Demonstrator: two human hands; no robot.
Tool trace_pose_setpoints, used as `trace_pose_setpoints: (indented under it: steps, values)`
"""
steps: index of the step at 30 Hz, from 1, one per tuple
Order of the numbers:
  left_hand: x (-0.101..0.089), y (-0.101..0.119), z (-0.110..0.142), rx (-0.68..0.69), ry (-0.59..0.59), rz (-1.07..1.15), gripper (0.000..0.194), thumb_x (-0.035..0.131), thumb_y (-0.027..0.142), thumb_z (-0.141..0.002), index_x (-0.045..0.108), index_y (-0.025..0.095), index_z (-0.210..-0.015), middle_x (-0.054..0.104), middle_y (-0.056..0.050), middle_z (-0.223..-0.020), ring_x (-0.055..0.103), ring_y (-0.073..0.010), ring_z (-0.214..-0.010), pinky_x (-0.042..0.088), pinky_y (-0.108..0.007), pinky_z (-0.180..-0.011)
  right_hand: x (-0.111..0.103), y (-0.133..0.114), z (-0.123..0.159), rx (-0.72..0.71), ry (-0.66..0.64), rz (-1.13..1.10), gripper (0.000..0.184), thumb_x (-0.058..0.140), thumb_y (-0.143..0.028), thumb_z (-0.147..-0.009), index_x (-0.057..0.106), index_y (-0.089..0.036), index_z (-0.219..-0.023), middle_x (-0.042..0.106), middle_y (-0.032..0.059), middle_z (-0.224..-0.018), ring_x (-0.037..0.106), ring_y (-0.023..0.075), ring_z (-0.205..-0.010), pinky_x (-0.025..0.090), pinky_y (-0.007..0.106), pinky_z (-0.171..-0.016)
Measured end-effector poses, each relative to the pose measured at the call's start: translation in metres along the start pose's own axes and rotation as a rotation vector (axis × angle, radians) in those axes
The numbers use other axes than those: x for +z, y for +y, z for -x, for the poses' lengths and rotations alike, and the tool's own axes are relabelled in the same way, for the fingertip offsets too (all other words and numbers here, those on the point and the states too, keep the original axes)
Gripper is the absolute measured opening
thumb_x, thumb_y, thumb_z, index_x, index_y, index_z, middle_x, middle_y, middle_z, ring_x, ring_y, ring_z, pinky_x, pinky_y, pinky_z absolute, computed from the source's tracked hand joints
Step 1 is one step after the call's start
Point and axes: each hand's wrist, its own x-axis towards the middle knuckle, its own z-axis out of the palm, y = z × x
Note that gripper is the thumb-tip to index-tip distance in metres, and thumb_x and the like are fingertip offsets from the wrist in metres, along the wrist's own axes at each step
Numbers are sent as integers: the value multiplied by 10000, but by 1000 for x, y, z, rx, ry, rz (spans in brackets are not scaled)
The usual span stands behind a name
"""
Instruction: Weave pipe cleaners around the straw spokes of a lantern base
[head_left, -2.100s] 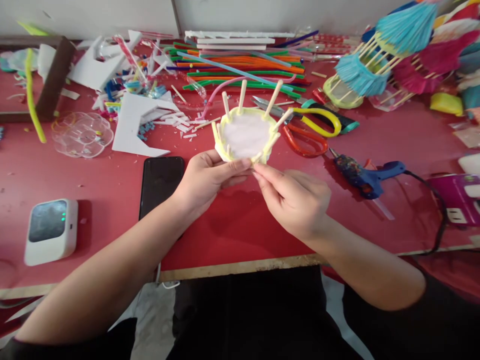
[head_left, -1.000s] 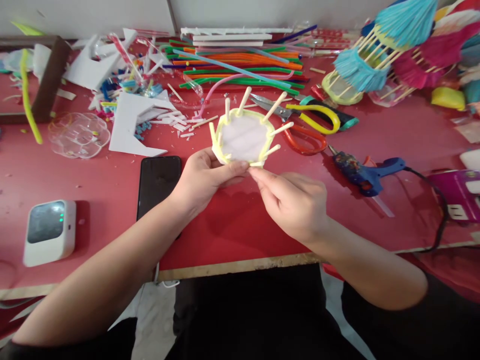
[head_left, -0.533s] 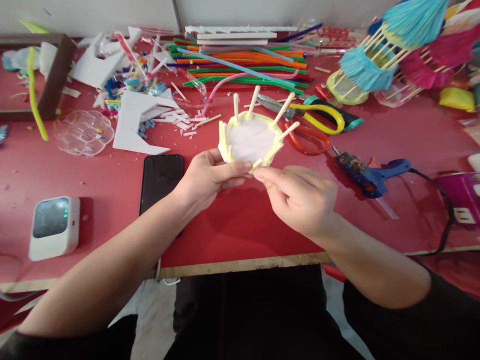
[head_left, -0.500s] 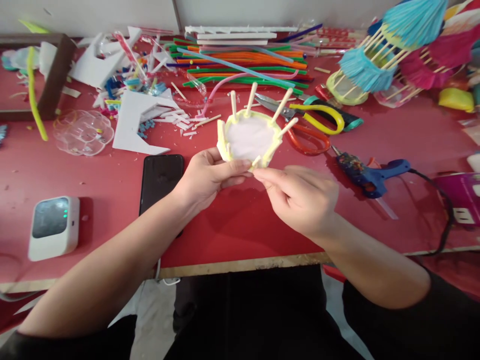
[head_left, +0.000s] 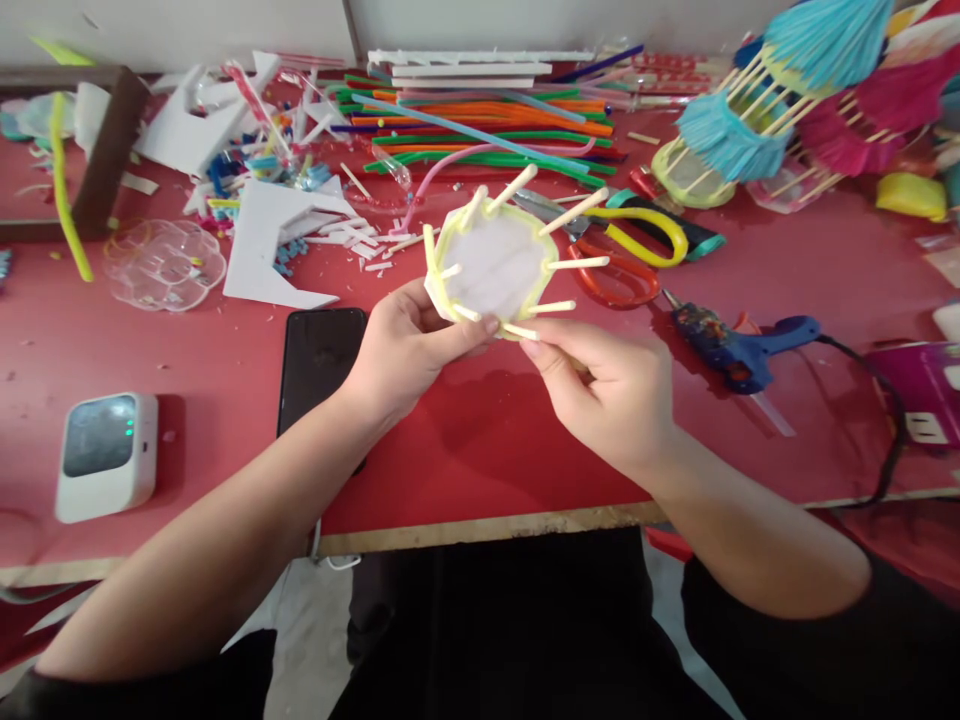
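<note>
Head cam: pale disc (head_left: 495, 262) is held up over the red tabletop (head_left: 465, 440), btwn the two hands. Looks v. light, so little weight to manage. Base prob. foam or similar: fairly stiff, but may dent or snap if squeezed hard. Yellow rim (head_left: 527, 218) seems soft & maybe tacky, not slippery; sticks (head_left: 574, 212) prob. stiff but could tilt or pull loose if knocked. Best hold = base by its edge, in a gap btwn sticks, thumb on top, fingers under. L hand (head_left: 409, 340) does abt that, grasping the near-left edge. R hand (head_left: 615, 390) pinches the near edge, thumb & index; can't tell if on stick, rim or both.

Looks: roughly round w/ faint corners, flat whitish centre, thin pale sticks all round, splayed outward at diff. angles. Scissors (head_left: 630, 245) lie just beyond; phone (head_left: 319, 350) to the left, glue gun (head_left: 739, 350) to the right.
</note>
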Motion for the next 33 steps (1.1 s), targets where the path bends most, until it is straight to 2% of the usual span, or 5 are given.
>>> trace_pose_setpoints:
  steps: [4,8,12,23,33]
  values:
    - [0,-1,0,-27,-7,18,356,917,311,-640,735,176,-914,795,-45,-946,753,-200,-890,619,-263,-752,1,-2,1,160,54,-113,86,712,-227,-884,773,-212,-943,713,-44,-624,527,68,-439,463,206,-469]
    - [0,-2,0,-21,-9,15,334,917,323,-633,738,166,-866,793,-49,-927,753,-209,-880,622,-282,-766,2,1,1,231,72,-172,63,724,-221,-868,757,-215,-921,785,1,-791,665,106,-559,540,215,-528]
    - [-1,-2,-1,-21,-12,6,330,916,342,-637,741,162,-851,792,-52,-914,753,-210,-867,619,-279,-747,0,6,-2,239,63,-217,52,721,-213,-870,737,-212,-919,798,17,-884,748,150,-715,593,231,-600]
    - [-2,3,0,-74,-71,22,360,946,369,-604,756,163,-831,804,-57,-918,763,-185,-823,618,-228,-698,3,11,-4,283,52,-357,119,716,-250,-888,706,-215,-1001,768,3,-855,647,102,-596,523,227,-525]
    - [1,6,3,-67,-86,63,377,892,458,-695,774,189,-932,797,-58,-938,777,-217,-897,649,-305,-791,5,17,-5,244,-22,-390,162,645,-304,-948,729,-240,-1070,788,30,-1009,763,179,-874,656,335,-805]
